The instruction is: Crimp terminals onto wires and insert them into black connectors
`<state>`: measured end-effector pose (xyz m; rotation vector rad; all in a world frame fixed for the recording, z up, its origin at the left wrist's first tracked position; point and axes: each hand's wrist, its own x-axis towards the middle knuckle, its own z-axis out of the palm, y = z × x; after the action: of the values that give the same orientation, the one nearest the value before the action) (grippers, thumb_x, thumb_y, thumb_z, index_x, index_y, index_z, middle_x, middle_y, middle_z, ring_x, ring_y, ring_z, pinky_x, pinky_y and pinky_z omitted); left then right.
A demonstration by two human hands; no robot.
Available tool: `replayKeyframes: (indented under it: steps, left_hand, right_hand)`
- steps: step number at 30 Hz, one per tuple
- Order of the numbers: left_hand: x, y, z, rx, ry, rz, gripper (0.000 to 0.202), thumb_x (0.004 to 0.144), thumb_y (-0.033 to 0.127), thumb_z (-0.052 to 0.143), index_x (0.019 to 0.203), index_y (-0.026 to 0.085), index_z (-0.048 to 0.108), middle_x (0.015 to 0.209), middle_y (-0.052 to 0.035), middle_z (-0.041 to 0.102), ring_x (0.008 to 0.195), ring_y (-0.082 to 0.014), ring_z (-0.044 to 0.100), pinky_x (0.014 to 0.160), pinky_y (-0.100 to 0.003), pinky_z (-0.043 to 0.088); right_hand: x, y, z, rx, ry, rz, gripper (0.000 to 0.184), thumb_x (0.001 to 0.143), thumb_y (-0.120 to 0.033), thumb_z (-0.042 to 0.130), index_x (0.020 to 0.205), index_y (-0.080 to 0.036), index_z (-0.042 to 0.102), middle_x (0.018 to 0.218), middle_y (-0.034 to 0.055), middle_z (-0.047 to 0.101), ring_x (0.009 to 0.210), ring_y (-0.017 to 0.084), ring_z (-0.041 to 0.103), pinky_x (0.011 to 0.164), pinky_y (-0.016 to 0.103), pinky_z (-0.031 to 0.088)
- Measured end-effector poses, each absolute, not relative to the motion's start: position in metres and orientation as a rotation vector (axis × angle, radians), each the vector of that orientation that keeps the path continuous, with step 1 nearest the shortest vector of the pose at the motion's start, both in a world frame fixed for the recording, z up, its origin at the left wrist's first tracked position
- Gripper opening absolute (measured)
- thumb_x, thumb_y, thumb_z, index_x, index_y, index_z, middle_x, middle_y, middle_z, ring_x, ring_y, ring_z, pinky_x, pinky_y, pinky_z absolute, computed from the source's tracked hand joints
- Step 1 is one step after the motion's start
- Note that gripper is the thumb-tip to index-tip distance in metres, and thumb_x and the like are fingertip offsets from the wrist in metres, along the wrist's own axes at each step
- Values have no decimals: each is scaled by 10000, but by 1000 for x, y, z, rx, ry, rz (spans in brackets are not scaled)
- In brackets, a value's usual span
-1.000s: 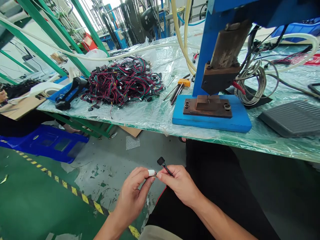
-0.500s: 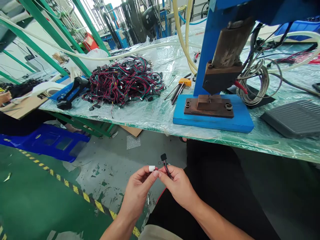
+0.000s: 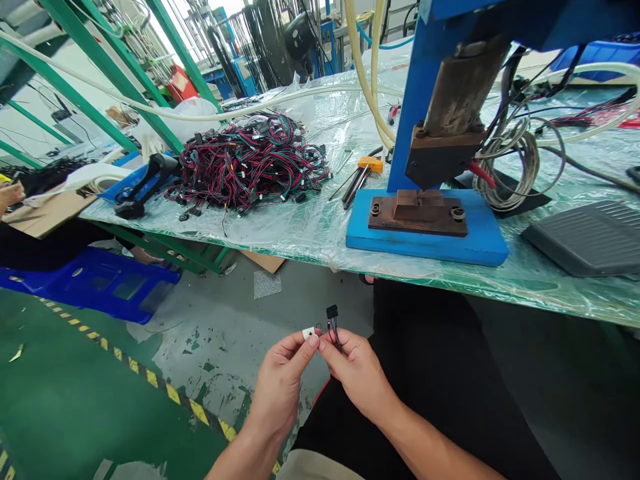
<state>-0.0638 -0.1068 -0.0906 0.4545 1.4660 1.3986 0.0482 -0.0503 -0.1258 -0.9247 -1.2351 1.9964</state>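
Over my lap, my right hand [image 3: 357,367] is closed around a short wire harness. Its black connector [image 3: 332,311] sticks up above the fingers, with thin dark, red and teal wires running down into the grip. My left hand [image 3: 283,373] pinches thumb to index finger, its tips meeting those of the right hand. A white wrap [image 3: 308,333] surrounds the left index finger, and a small dark spot shows against it. What lies between the left fingertips is hidden.
A blue press [image 3: 425,227] stands on the plastic-covered bench ahead. Left of it lie orange-handled tools [image 3: 369,165] and a heap of wire harnesses [image 3: 250,163]. A grey pedal [image 3: 590,237] sits on the right. Another person's hand [image 3: 11,195] shows at far left.
Both hands have shifted slightly right. The black connector has turned and stands more upright, and a dark spot now shows on the white wrap of my left index finger.
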Motion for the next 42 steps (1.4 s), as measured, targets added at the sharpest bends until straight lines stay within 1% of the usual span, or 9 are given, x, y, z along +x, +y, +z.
replayKeyframes:
  steps: [5,10,17,25,30,34,36,40,42]
  left_hand:
    - [-62,-106,-88,437,1465,1393,212,802,343,806,937,180,789,931,-70,766,973,-211,638,947,-301,438]
    - [-63,-107,-86,433,1470,1414,226,790,355,814,904,162,786,947,-86,770,941,-207,635,923,-295,446]
    - [-65,-109,-85,441,1486,1444,206,785,345,820,897,176,782,936,-64,768,917,-177,623,901,-264,452]
    - [-69,-107,-76,509,1461,1361,256,825,342,787,1015,170,774,1035,-93,758,1021,-221,622,973,-315,440]
    - [-67,-108,-77,510,1388,1409,286,919,416,658,952,159,778,988,-107,758,993,-252,641,992,-386,443]
    - [-69,-107,-75,548,1462,1364,258,881,403,716,959,162,767,1017,-104,751,1011,-244,619,972,-360,436]
    - [-71,-107,-74,556,1510,1346,255,863,398,739,948,158,760,1007,-101,748,997,-235,611,954,-344,435]
    - [-75,-104,-73,572,1547,1354,266,883,411,711,927,151,747,960,-92,731,940,-222,609,923,-340,439]
    - [-75,-103,-74,570,1550,1356,274,886,414,706,922,145,744,954,-95,726,927,-220,609,902,-331,447]
  right_hand:
    - [51,-52,-122,-925,-1261,1959,323,894,-446,599,726,-170,575,560,-71,354,506,83,278,470,239,225]
    - [53,-54,-119,-891,-1288,1955,349,911,-445,588,692,-180,528,556,-78,318,510,81,253,476,243,203]
    - [52,-55,-117,-833,-1247,1990,363,914,-442,593,676,-185,498,564,-81,302,511,77,225,475,246,182]
    - [57,-53,-121,-769,-1108,2096,345,910,-475,615,747,-179,547,552,-95,271,488,70,190,462,244,163]
    - [56,-49,-122,-751,-1043,2126,338,898,-480,641,783,-168,577,552,-96,296,490,64,198,465,238,165]
    - [55,-50,-121,-737,-1046,2163,339,892,-484,648,788,-171,574,530,-107,280,470,58,186,452,231,152]
    - [55,-51,-119,-732,-1064,2175,346,898,-497,635,790,-173,572,515,-109,292,450,57,210,439,223,174]
    - [54,-51,-115,-750,-1111,2145,393,914,-512,599,734,-163,577,559,-51,488,461,77,424,471,221,350]
    - [53,-49,-115,-762,-1125,2129,383,897,-509,624,750,-156,599,590,-33,543,482,89,484,504,229,408]
